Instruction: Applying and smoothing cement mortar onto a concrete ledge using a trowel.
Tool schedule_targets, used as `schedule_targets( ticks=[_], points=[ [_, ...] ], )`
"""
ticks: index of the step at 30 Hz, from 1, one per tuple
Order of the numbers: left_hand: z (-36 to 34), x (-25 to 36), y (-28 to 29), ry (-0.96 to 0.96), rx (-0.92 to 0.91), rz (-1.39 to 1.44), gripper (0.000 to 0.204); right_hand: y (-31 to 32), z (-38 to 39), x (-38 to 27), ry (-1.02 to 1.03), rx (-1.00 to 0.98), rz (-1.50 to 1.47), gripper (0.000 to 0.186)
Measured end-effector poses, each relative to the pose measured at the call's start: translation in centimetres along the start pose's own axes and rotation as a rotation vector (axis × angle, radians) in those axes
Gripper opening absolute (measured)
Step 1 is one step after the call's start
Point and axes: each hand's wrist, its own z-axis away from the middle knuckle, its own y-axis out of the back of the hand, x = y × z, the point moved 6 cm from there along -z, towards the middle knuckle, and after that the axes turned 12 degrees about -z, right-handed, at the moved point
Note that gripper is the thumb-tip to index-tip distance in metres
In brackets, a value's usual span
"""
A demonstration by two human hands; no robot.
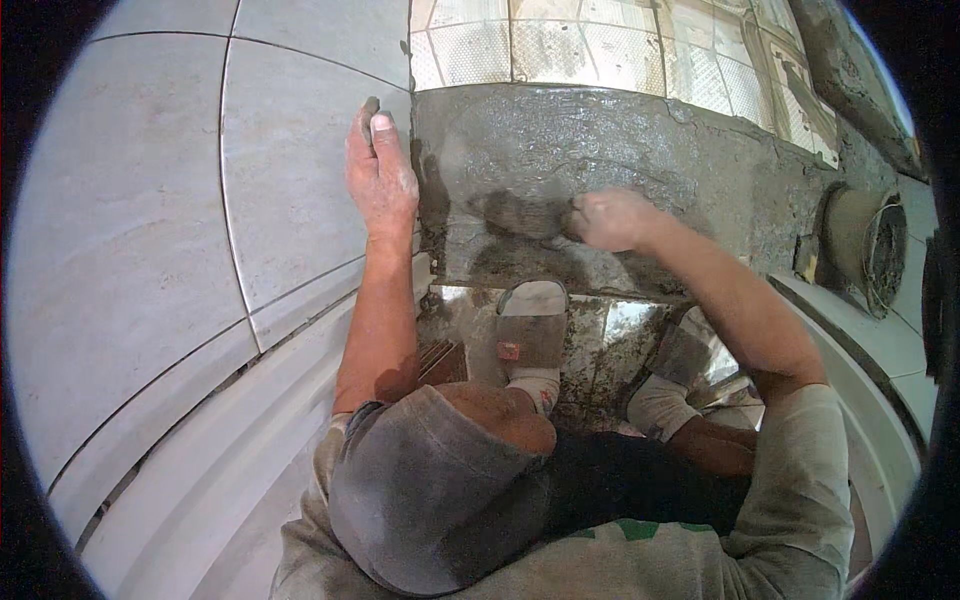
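Observation:
My right hand [612, 220] is closed in a fist around the end of a dark grey, flat tool [530, 215], smeared by motion, so its exact kind does not show. The tool lies against a band of wet grey mortar [590, 135] in front of me. To the left, my left hand [382, 175] leans on the edge of a large pale grey tile [300, 170]. Its fingers are stretched out and hold nothing. Grey mortar coats a fingertip, and the lower fingers are partly hidden.
Patterned, shiny tiles [590, 50] border the mortar at the far side. A mortar-crusted bucket [865, 250] stands at the right. Below the mortar are my feet in slippers, the left slipper [532, 325] close to its edge. White frame rails [230, 450] run along the left.

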Motion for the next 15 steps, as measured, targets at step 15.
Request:
schedule_targets(
  ticks=[15],
  points=[
    [0.7, 0.3, -2.9, -0.034, -0.006, 0.045, 0.046, 2.8, 2.7, 9.8, -0.117, 0.285, -0.042, 0.040]
  ],
)
